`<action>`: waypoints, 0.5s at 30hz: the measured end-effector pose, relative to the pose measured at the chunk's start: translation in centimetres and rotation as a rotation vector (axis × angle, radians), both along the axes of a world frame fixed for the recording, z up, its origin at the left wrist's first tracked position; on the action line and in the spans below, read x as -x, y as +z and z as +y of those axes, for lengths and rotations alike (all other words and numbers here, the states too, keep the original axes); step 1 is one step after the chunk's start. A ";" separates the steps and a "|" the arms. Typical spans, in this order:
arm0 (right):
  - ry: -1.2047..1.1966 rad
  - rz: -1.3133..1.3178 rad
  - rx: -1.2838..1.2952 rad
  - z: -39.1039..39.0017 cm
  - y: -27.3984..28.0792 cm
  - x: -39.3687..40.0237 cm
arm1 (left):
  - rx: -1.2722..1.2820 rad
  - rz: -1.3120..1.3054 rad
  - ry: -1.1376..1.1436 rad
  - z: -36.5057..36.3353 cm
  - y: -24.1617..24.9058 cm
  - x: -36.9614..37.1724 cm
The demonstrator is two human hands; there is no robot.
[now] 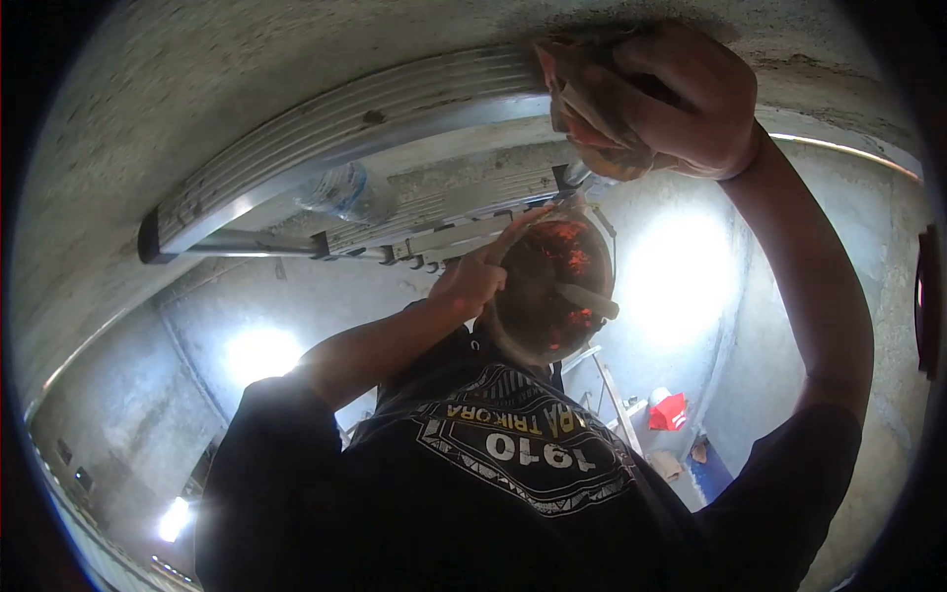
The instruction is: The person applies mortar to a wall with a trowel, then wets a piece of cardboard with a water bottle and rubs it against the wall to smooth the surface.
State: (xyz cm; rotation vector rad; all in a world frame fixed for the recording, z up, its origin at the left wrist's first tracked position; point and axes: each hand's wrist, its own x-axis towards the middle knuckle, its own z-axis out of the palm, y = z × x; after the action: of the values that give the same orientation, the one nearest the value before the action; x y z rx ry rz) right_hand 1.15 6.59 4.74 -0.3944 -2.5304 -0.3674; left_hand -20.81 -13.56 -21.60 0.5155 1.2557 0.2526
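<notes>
My right hand point(691, 99) is closed around a crumpled brown-and-orange rag point(592, 113), held up close to the rough grey concrete wall point(779, 44). The rag's edges bunch out past my fingers beside the top of a ladder. My left hand point(472, 283) grips the rim of a round bucket point(513, 340) in front of my chest. A thin wire handle runs along the bucket's side. Red-orange patches show inside it, and a pale stick-like handle point(589, 300) leans out over the rim.
An aluminium ladder point(395, 99) with ribbed treads stands against the wall before me. A clear plastic bottle point(345, 192) rests on a lower tread. Far below lie a red bag point(667, 411) and a blue object point(710, 476). Bright light glares off the floor point(543, 192).
</notes>
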 end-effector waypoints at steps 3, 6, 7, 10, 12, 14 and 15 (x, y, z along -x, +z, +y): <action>-0.003 0.003 0.006 0.0 -0.1 0.0 | -0.065 -0.007 -0.036 0.4 -1.4 2.0; 0.016 0.066 -0.110 1.0 -1.4 -0.3 | -0.110 -0.015 -0.098 1.8 -2.5 4.1; 0.029 0.091 -0.167 1.4 -1.8 -0.4 | -0.096 -0.044 -0.090 2.1 -2.8 5.0; 0.117 0.126 -0.238 2.3 -2.3 -0.6 | -0.135 -0.039 -0.176 3.0 -3.1 6.7; 0.145 0.165 -0.255 2.5 -2.5 -0.5 | -0.223 -0.049 -0.216 3.2 -2.9 7.4; 0.144 0.189 -0.260 2.6 -2.6 -0.4 | -0.175 -0.043 -0.175 3.4 -2.9 7.9; 0.151 0.184 -0.276 2.7 -2.4 -0.4 | -0.135 -0.033 -0.117 3.4 -3.1 7.8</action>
State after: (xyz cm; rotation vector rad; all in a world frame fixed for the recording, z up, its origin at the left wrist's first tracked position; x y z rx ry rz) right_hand 1.56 9.30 2.30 -0.1233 -2.2724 -0.5845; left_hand -28.65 -10.15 -24.70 0.6954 1.1774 0.2474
